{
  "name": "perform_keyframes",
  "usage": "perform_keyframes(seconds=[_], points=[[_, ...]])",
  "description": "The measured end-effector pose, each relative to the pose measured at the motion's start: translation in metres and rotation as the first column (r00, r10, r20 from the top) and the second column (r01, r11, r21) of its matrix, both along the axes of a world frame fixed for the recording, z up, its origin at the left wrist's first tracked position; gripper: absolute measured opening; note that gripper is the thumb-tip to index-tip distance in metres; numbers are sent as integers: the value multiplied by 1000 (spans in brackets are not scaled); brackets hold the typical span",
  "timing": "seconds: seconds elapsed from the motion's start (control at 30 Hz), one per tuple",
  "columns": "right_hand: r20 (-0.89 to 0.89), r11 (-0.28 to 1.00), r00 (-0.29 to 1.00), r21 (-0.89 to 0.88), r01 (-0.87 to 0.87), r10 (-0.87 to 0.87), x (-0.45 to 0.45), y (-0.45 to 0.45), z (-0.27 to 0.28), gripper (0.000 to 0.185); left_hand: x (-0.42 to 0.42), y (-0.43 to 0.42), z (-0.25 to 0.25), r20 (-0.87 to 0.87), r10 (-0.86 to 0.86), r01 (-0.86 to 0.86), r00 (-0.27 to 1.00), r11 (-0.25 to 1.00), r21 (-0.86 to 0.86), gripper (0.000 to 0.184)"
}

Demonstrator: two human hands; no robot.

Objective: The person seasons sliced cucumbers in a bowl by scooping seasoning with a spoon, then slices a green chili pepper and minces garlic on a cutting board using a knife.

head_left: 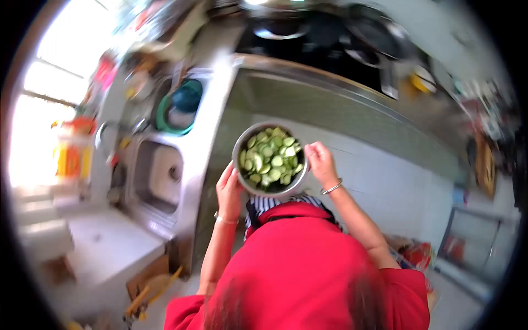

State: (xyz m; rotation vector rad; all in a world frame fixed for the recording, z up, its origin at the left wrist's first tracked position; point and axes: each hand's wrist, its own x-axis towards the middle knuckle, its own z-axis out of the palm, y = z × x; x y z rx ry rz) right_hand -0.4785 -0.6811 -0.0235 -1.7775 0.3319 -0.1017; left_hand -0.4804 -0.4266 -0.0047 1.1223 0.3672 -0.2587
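Note:
Between my two hands is a round metal bowl (237,147), held in front of my body above the floor. Sliced green vegetable rounds (270,156), which look like cucumber or zucchini, fill much of it. My left hand (229,192) grips the bowl's lower left side, with the fingers against its wall. On the right rim, my right hand (322,161) has its thumb and fingers closed on the edge. The underside of the bowl is hidden from view.
At the left is a steel sink (157,176) with a teal basin (163,113) behind it. A dark stove (322,33) holds a frying pan (377,32) along the far counter (330,71). A glass-fronted cabinet (472,242) stands at the right.

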Motion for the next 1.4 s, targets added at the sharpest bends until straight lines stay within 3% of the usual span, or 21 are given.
perform_keyframes(seconds=[0.1,0.17,0.23,0.3,0.37,0.47,0.67,0.87,0.93,1.0,1.03,1.17,1.23,1.4], points=[[62,963,972,-138,232,-225,-64,-71,14,21,-21,-92,-13,-20,-149,148,989,986,-71,35],[54,924,969,-293,245,-240,-105,-115,38,20,-31,-132,-30,-22,-298,293,954,949,-119,36],[34,910,938,-235,343,-345,-138,-158,40,21,-38,-190,-2,-49,-367,361,929,927,-96,36],[11,871,887,-185,455,-461,-166,-200,24,21,-38,-233,-9,-74,-529,524,846,849,-73,37],[66,750,776,-220,624,-627,-192,-241,19,22,-41,-293,-8,-54,-633,628,773,774,-85,38],[73,671,679,-112,733,-730,-225,-298,4,24,-40,-373,-1,-32,-752,753,658,659,4,39],[36,523,522,85,848,-852,-258,-424,-12,18,-37,-543,-12,-9,-856,856,517,517,9,37],[78,454,450,45,890,-890,-304,-566,-10,15,-53,-722,-19,1,-927,927,374,374,-5,37],[71,385,381,68,920,-922,-323,-596,-7,14,-65,-778,-14,16,-963,963,268,268,29,35],[23,225,224,63,972,-974,-341,-630,-14,13,-71,-837,-8,23,-991,987,129,131,98,34],[-8,178,182,162,971,-983,-346,-647,-13,12,-74,-865,-4,24,-998,990,56,59,125,34],[0,142,144,181,973,-990,-359,-733,-36,13,-82,-967,-1,-19,-997,957,-73,-75,281,33],[23,180,179,204,962,-983,-360,-784,-40,13,-88,-1008,-3,5,-999,965,-37,-35,260,33],[-1,440,442,99,893,-897,-352,-929,-46,16,-97,-1090,-22,-12,-970,944,242,232,235,31]])
